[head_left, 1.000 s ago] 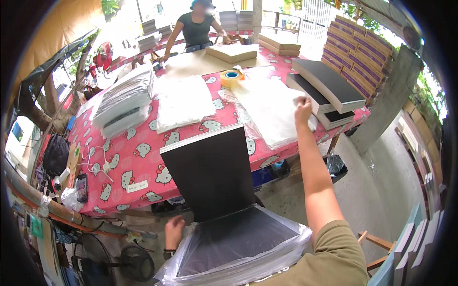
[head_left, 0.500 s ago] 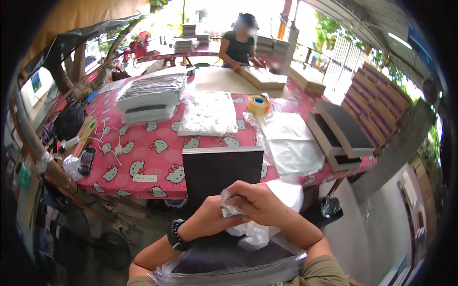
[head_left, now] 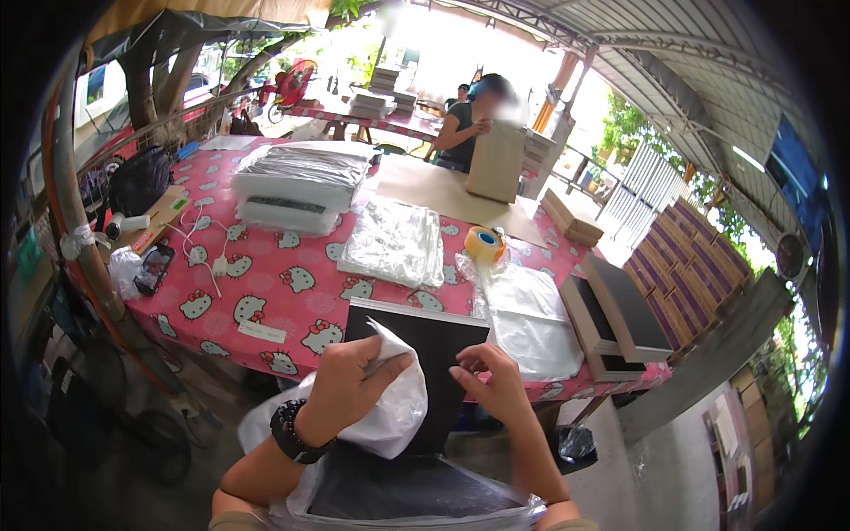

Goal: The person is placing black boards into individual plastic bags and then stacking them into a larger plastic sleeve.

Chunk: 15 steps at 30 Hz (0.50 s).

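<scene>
Between my left thumb and fingers is the top of a thin white plastic sheet (head_left: 400, 411), which hangs down in folds toward my lap. That closed left hand (head_left: 352, 385) wears a dark beaded bracelet at the wrist. My right hand (head_left: 496, 382) is apart from the sheet, its fingers loosely curled, thumb separate, nothing between them. Behind both hands a black rectangular board (head_left: 456, 341) with a pale top edge leans at the table's near edge. On my lap lies a black panel in clear plastic (head_left: 390, 491), partly covered by the sheet and my arms.
The pink patterned table (head_left: 221, 305) holds a wrapped stack (head_left: 301, 181), clear plastic packs (head_left: 394, 241), a tape roll (head_left: 484, 242), plastic bags (head_left: 531, 319) and black-topped boxes (head_left: 620, 310). Across it a co-worker (head_left: 456, 133) holds a brown box (head_left: 496, 161) upright.
My hands, close together on the crumpled sheet before, are now apart. The left has kept the sheet and spread it leftward; the right has let go. The co-worker has stood the box up.
</scene>
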Each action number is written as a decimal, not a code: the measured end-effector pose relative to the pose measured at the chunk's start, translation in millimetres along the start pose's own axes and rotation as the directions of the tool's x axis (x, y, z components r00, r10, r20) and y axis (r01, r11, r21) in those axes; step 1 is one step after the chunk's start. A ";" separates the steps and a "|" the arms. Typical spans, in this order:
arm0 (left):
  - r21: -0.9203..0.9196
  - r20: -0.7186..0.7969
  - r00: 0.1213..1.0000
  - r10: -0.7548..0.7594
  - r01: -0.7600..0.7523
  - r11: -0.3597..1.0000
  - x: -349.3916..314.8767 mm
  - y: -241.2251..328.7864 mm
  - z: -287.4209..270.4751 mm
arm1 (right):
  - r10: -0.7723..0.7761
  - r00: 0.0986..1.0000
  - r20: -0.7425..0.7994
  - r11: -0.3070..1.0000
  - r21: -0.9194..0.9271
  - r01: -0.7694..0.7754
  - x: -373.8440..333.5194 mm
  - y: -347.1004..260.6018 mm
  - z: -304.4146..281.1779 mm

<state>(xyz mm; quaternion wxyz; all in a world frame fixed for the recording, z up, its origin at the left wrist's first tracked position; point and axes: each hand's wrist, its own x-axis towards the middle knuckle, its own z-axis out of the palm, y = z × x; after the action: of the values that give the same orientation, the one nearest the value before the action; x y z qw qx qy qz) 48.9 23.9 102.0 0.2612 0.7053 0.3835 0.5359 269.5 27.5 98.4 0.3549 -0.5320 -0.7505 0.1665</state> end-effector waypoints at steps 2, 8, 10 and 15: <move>-0.025 0.081 0.995 0.054 -0.053 0.998 -3.3 -7.5 13.6 | -0.109 0.993 0.038 0.946 0.311 0.092 -2.8 -14.6 10.4; -0.123 0.157 0.986 -0.059 0.079 0.989 -9.0 -18.3 15.7 | -0.040 0.921 0.388 0.799 0.566 -0.204 4.1 21.5 53.9; -0.188 0.080 0.990 -0.112 0.125 0.974 -16.4 -32.3 13.7 | -0.031 0.959 0.283 0.789 0.596 -0.150 3.9 28.2 57.1; -0.271 0.041 0.994 -0.106 0.113 0.956 -29.9 -63.3 22.4 | -0.014 0.989 0.147 0.744 0.662 -0.088 -2.9 18.0 59.0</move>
<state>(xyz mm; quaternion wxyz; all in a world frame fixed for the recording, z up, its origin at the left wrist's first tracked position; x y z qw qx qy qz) 49.8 36.4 29.6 0.3900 0.6473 0.3412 0.5590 240.4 39.1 45.2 0.4636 -0.3716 -0.6543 0.4679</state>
